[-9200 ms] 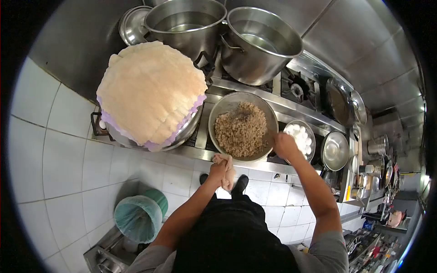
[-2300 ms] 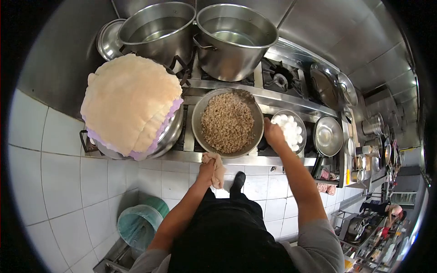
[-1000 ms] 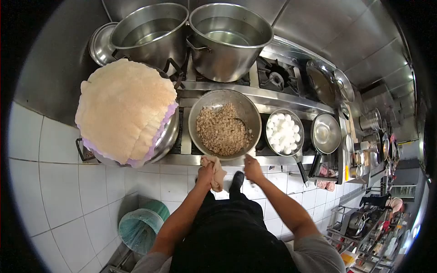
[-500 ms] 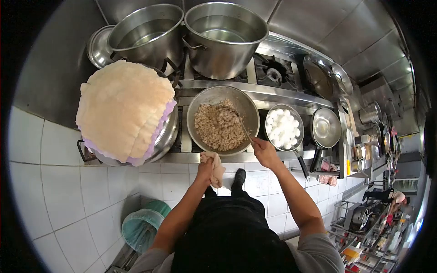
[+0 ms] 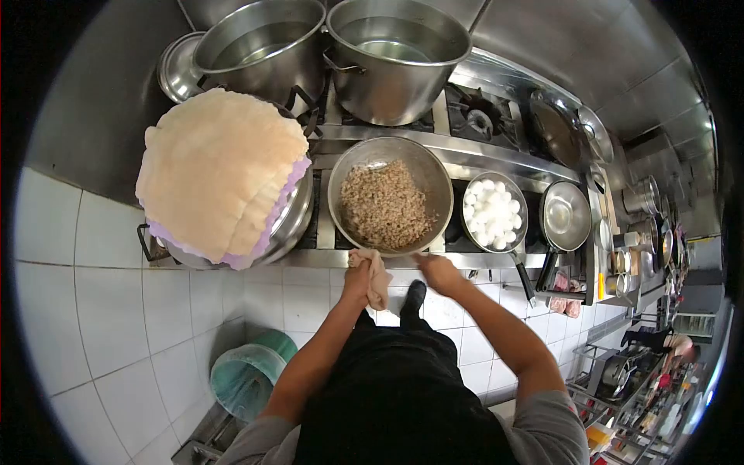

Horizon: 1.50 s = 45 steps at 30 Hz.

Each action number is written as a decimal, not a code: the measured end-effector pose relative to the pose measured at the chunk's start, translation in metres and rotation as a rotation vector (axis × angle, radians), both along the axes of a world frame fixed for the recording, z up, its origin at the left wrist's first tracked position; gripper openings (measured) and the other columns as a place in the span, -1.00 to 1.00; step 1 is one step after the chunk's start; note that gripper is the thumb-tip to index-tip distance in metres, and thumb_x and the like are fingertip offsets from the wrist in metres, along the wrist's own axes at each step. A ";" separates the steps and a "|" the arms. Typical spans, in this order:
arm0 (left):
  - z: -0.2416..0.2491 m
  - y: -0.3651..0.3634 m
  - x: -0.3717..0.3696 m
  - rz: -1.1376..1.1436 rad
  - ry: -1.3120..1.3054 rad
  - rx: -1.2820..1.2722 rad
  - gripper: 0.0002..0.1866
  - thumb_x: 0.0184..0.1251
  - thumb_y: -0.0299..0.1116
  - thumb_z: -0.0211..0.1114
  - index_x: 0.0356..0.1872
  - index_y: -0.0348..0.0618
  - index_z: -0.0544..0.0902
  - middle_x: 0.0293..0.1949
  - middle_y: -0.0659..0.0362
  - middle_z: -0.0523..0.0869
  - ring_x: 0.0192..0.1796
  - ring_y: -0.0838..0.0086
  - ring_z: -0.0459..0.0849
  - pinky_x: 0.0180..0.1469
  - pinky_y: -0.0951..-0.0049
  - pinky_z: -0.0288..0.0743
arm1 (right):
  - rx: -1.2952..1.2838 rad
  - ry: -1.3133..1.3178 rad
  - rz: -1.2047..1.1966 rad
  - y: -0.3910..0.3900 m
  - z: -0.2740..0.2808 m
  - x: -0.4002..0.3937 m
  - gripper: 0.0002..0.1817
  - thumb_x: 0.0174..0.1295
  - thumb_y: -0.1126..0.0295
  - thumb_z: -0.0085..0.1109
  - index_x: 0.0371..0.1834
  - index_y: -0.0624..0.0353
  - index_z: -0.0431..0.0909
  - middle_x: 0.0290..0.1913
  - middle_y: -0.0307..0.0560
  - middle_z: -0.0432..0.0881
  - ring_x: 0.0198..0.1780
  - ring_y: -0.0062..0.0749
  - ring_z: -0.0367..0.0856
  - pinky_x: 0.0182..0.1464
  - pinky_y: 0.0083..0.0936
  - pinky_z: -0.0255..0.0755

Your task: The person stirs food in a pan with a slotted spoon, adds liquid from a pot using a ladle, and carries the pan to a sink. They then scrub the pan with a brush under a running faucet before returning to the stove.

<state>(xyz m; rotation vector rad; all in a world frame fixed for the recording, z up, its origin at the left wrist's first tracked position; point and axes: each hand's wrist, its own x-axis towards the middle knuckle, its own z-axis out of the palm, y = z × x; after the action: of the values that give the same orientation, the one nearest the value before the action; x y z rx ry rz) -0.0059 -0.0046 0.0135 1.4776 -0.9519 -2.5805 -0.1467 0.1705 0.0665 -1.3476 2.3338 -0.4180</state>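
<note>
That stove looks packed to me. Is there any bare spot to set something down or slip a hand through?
Hardly any. The steel strip between the two big pots and the wok of minced filling is bare but narrow. The front ledge is slim, and both hands sit there. The wok, egg bowl and cloth-covered pan crowd the burners.

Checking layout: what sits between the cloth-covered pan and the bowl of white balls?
In the head view, the wide metal bowl of minced filling sits between the cloth-covered pan and the bowl of white balls.
</note>
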 end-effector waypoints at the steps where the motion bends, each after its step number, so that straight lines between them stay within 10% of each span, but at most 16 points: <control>1: -0.013 0.000 0.001 0.037 0.050 0.034 -0.64 0.39 -0.23 0.10 0.06 -0.26 0.48 -0.10 0.07 0.61 -0.14 0.31 0.66 -0.16 0.31 0.59 | 0.053 0.044 0.036 0.023 0.001 -0.016 -0.63 0.22 0.44 -0.02 0.11 0.15 0.48 -0.27 0.24 0.60 -0.23 0.08 0.62 -0.22 -0.12 0.50; 11: -0.008 0.003 -0.001 0.014 0.083 0.016 -0.63 0.42 -0.22 0.04 0.08 -0.27 0.47 -0.08 0.06 0.62 -0.10 0.28 0.67 -0.10 0.26 0.60 | -0.042 -0.109 -0.036 0.007 0.110 -0.092 -0.68 0.19 0.38 0.08 0.00 0.20 0.58 -0.40 0.23 0.62 -0.33 0.11 0.61 -0.23 -0.17 0.50; 19: 0.018 0.004 -0.001 0.079 0.069 0.162 -0.69 0.39 -0.25 0.05 0.00 -0.26 0.50 -0.14 0.06 0.63 -0.16 0.32 0.68 -0.17 0.32 0.62 | -0.190 0.062 -0.111 -0.065 -0.024 -0.024 -0.79 0.21 0.32 0.06 -0.23 0.20 0.61 -0.45 0.32 0.59 -0.37 0.20 0.60 -0.28 -0.07 0.50; 23: -0.003 0.001 0.005 0.047 0.083 0.143 -0.63 0.43 -0.18 0.03 0.05 -0.25 0.49 -0.10 0.07 0.64 -0.12 0.29 0.68 -0.12 0.29 0.61 | 0.136 0.087 -0.096 -0.015 -0.009 -0.030 -0.77 0.27 0.31 0.00 -0.21 0.20 0.59 -0.45 0.29 0.60 -0.37 0.18 0.60 -0.32 -0.02 0.48; 29: 0.008 0.001 0.002 0.055 0.097 0.119 -0.70 0.36 -0.32 0.05 0.00 -0.28 0.49 -0.16 0.06 0.63 -0.16 0.31 0.67 -0.17 0.32 0.60 | -0.091 -0.068 -0.120 -0.003 0.091 -0.060 -0.79 0.21 0.40 0.10 -0.15 0.26 0.59 -0.44 0.26 0.60 -0.35 0.17 0.59 -0.32 -0.06 0.46; 38: -0.001 0.007 0.001 0.094 0.108 0.115 -0.71 0.41 -0.28 0.05 0.00 -0.27 0.50 -0.15 0.08 0.63 -0.17 0.33 0.66 -0.18 0.33 0.60 | -0.046 0.164 -0.184 -0.092 0.020 -0.042 -0.73 0.29 0.28 -0.04 -0.25 0.21 0.61 -0.45 0.26 0.61 -0.35 0.14 0.63 -0.27 -0.03 0.52; 45: -0.001 0.008 0.004 0.101 0.047 0.116 -0.66 0.41 -0.23 0.07 0.02 -0.29 0.50 -0.12 0.07 0.63 -0.14 0.34 0.66 -0.15 0.30 0.59 | -0.096 0.060 -0.089 -0.027 0.097 -0.072 -0.76 0.19 0.30 0.09 -0.29 0.28 0.58 -0.43 0.28 0.60 -0.36 0.15 0.61 -0.31 -0.05 0.49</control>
<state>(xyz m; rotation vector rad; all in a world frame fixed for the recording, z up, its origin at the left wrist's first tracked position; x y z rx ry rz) -0.0022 0.0029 0.0122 1.4428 -0.7143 -2.6251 -0.2182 0.1439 0.1632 -1.3202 2.4577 -0.5301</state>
